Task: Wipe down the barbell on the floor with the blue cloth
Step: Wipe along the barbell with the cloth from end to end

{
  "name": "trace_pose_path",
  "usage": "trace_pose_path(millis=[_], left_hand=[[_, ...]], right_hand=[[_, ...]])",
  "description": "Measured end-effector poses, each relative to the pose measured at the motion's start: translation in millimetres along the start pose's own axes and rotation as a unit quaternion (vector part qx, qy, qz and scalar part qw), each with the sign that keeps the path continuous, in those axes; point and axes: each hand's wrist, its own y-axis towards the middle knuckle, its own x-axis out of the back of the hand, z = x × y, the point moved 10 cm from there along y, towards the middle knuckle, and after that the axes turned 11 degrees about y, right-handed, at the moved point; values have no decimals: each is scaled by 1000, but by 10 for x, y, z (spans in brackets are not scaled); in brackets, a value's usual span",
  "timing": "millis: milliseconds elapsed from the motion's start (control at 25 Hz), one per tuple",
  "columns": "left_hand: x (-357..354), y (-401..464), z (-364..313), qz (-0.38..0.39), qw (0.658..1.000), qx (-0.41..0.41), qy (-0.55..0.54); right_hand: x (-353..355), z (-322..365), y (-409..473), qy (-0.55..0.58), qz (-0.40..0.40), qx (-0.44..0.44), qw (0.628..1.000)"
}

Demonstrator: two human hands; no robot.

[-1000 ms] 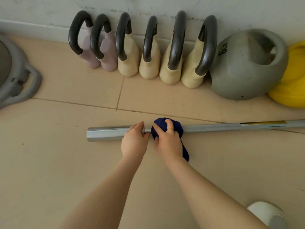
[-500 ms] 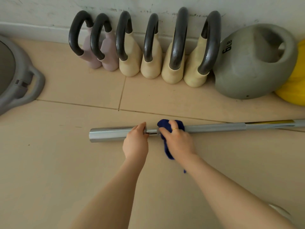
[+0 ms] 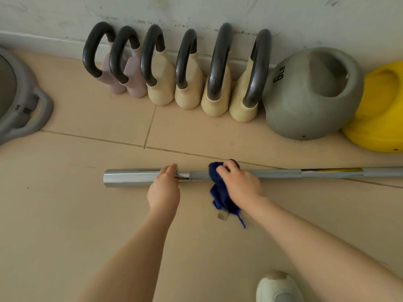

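Observation:
A silver barbell (image 3: 130, 177) lies across the tan tile floor, its thick sleeve end at the left and its thin shaft running off the right edge. My left hand (image 3: 164, 188) grips the bar at the sleeve's collar. My right hand (image 3: 238, 184) presses a dark blue cloth (image 3: 218, 192) around the shaft just right of the collar. The cloth's loose tail hangs down onto the floor, with a small label showing.
Several kettlebells with black handles (image 3: 189, 83) stand in a row along the back wall. A grey 6 LB kettlebell (image 3: 309, 97) and a yellow one (image 3: 379, 114) sit at the right. A grey round device (image 3: 21, 101) is at the left edge. A white shoe (image 3: 277, 287) shows at the bottom.
My right hand has slid the blue cloth to the right along the shaft, away from my left hand. The left hand has stayed at the collar.

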Motion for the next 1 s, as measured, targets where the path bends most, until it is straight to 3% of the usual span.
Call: trace_pose_path(millis=[120,200,280,400,480,560,680,760,880,1000], left_hand=[[14,-36,-102,7,997,-15,76],[107,-82,-293,-25,988,-59,141],[81,-198,-656,-32,978,-143,146],[-276,-423,-1174,45,968,-215,122],[-512,-498,-1311,82,962,-222,136],[-657,-560,-1312,100,956,-221,166],[-686,-627,-1259,117,956,-205,175],[-680,-660,-1254,126,955,-201,177],[-699,-711,-1241,133,954,-195,184],[-719,-752,-1250,149,954,-175,192]], right_hand=[[366,-981,-170,-25,-50,-135,989],[384,-1242,-252,75,-89,-174,978],[285,-1159,-209,171,-115,-171,963],[186,-949,-195,182,-117,-91,972],[238,-1129,-245,147,-107,-60,982],[364,-1581,-337,112,-125,-121,978],[466,-1924,-544,148,-192,-227,943],[379,-1698,-464,187,-186,-206,942],[263,-1395,-339,179,-122,-104,971],[398,-1921,-466,133,-105,-152,974]])
